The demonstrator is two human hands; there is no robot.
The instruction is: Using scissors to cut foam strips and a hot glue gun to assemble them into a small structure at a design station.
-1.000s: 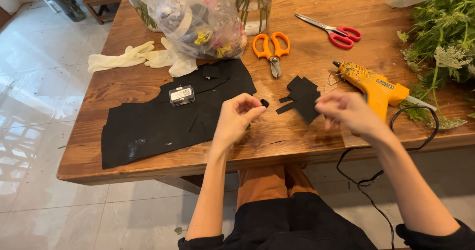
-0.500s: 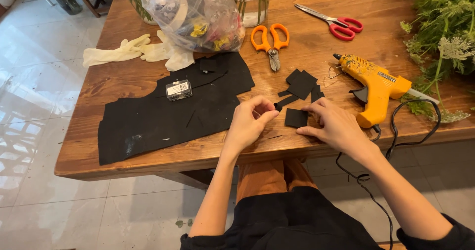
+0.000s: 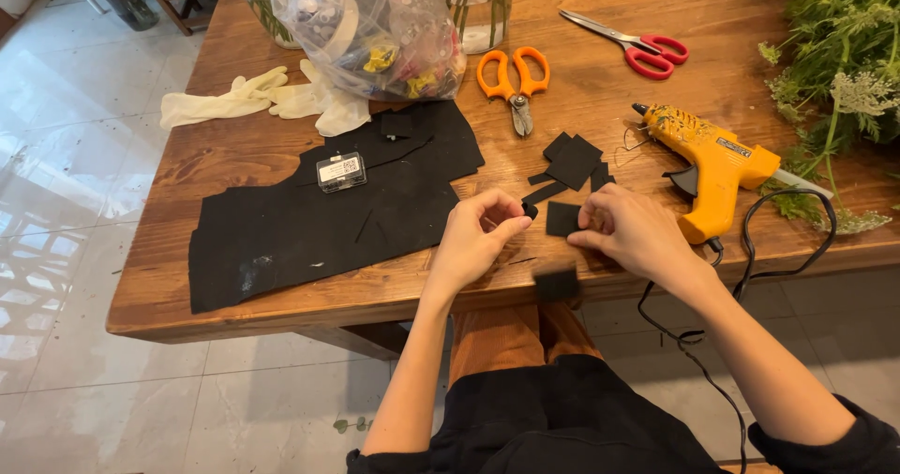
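felt square [image 3: 562,218], small and black, lies flat on the worktop [image 3: 234,160] near its front edge, and your right hand [image 3: 630,233] pins its right side with closed fingers so it stays put while you work. your left hand [image 3: 476,240] sits just left of it, fingers pinched shut on a tiny black scrap [image 3: 530,210], held right at the square's corner where the two pieces can meet. a blurred dark piece [image 3: 557,284] shows just below the worktop edge; what it is cannot be told. more cut black bits [image 3: 572,160] sit just beyond, close enough to pick from. the yellow glue gun [image 3: 712,160] stands on your right, nozzle pointing away, within easy reach of that hand. the big black felt sheet [image 3: 319,216] spreads to the left with a small clear box [image 3: 341,171] resting on it. orange scissors [image 3: 512,80] and red scissors [image 3: 637,47] lie farther back, out of the way.
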